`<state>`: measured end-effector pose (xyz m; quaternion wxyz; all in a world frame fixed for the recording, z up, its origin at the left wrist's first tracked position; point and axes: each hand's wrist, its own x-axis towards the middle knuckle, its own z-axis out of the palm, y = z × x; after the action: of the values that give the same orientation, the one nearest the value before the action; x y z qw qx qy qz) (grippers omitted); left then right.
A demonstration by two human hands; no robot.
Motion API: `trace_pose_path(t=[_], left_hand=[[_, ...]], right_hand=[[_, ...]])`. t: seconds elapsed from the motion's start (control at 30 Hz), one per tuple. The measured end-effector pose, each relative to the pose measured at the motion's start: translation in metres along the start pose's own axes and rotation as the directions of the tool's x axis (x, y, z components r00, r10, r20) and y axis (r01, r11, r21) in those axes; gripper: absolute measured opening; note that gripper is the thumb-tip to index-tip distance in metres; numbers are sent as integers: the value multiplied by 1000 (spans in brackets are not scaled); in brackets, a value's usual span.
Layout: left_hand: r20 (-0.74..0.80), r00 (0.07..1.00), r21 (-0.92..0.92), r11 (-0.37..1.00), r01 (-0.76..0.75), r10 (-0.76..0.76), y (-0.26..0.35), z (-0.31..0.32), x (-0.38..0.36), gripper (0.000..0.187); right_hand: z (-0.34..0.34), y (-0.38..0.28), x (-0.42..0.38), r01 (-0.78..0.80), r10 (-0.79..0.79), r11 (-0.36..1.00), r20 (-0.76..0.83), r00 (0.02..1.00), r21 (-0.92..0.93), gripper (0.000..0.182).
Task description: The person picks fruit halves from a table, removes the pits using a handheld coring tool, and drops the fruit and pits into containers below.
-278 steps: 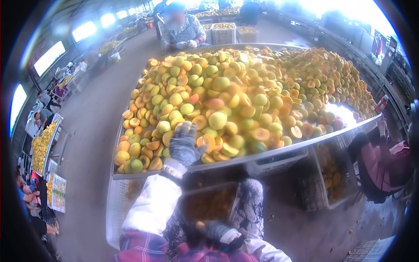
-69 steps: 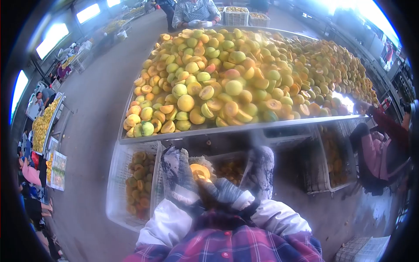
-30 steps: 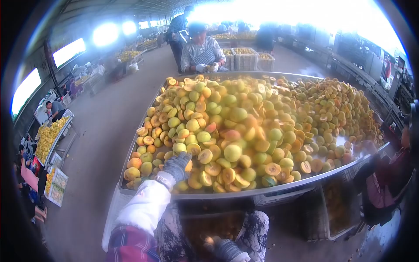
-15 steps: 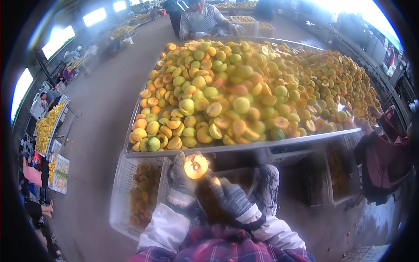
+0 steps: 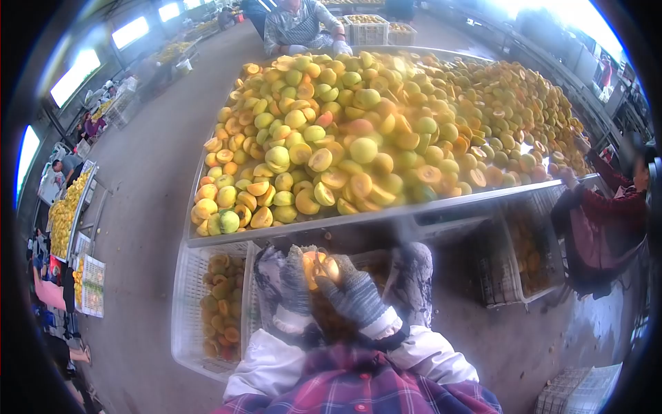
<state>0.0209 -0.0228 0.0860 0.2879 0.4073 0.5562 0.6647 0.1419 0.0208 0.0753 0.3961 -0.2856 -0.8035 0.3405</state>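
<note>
In front of my lap, my gloved left hand is closed around a peach half, its orange cut side brightly lit. My gloved right hand is bent in against the fruit, fingers curled; a thin dark shape shows at its fingertips, too small to name. Beyond both hands, a metal-edged table bears a large heap of halved yellow-green peaches, some with the cut face up. Beside my left leg stands a white plastic crate with peach halves in it.
Under the table at right is another crate of fruit. A person in a dark red top works at the right edge; another person stands across the table. Stacked crates lie at lower right, and more fruit tables at left.
My right hand has moved in to the peach half, which has turned from facing me and is now partly covered by fingers. The view has shifted slightly; the person across has lowered their hands.
</note>
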Motion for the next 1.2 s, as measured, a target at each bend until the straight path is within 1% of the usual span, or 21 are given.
trace_pose_path(t=[0.03,0.07,0.1,0.13,0.2,0.33,0.37,0.4,0.43,0.47,0.5,0.53,0.57,0.6,0.63,0.7,0.8,0.87,0.93,1.07,1.2], left_hand=[[10,994,-65,992,107,-107,3,0,-3,25],[12,994,-66,992,109,-108,-9,7,-3,25],[-315,901,276,937,-213,297,-30,20,-2,23],[-426,574,650,679,-343,699,-40,32,-2,22],[-477,586,634,718,-286,655,-48,52,-1,20],[-672,588,540,841,-26,450,-52,79,4,31],[-510,737,535,835,-131,443,-73,55,7,34],[28,987,344,926,-157,157,-95,2,24,36],[424,895,389,863,-322,143,-123,-22,47,39],[675,713,352,766,-538,191,-145,-38,65,42],[670,718,358,765,-536,188,-140,-38,60,42],[438,899,147,986,-80,8,-128,-33,50,45],[261,923,-200,919,339,-284,-115,-26,40,48],[200,783,-560,587,585,-589,-109,-21,34,51],[218,736,-623,489,611,-641,-103,-15,32,49],[222,751,-605,516,606,-622,-99,-10,24,47],[112,849,-438,741,509,-517,-91,-1,9,43],[26,923,-217,899,381,-385,-85,5,0,41],[-24,967,13,967,253,-253,-81,9,-6,39],[-26,995,360,927,99,-97,-83,10,-13,35],[14,999,562,827,25,-40,-89,6,-17,32]], right_hand=[[1,2,2,-3,3,1000,-1,1000,-1,33],[3,5,3,-55,55,998,17,998,-4,29],[6,10,3,-106,107,994,34,994,-6,25],[13,17,1,-108,108,994,31,994,-6,25],[30,35,-9,-228,229,965,7,973,126,21],[58,53,-19,-149,206,950,-191,960,276,21],[61,59,-21,-96,76,982,-123,989,-160,21],[62,61,-22,11,-16,829,-3,1000,-559,22],[46,44,-19,17,-21,831,-2,1000,-556,22],[15,13,-16,-263,278,947,58,959,-186,24],[-6,-1,-17,-543,502,821,231,833,174,26],[-4,13,-30,-97,102,994,129,986,-42,28],[2,25,-39,-99,103,994,129,986,-40,28],[2,28,-41,-28,49,984,120,992,-175,32],[2,29,-43,42,-6,950,117,993,-310,36],[1,26,-40,3,34,950,116,993,-311,38],[9,28,-40,-58,98,958,130,987,-281,39],[20,36,-41,-86,126,964,145,981,-253,38],[32,42,-44,-148,180,960,118,977,-238,41],[36,60,-51,-54,85,973,132,988,-223,50],[30,62,-55,29,7,970,147,989,-240,59]])
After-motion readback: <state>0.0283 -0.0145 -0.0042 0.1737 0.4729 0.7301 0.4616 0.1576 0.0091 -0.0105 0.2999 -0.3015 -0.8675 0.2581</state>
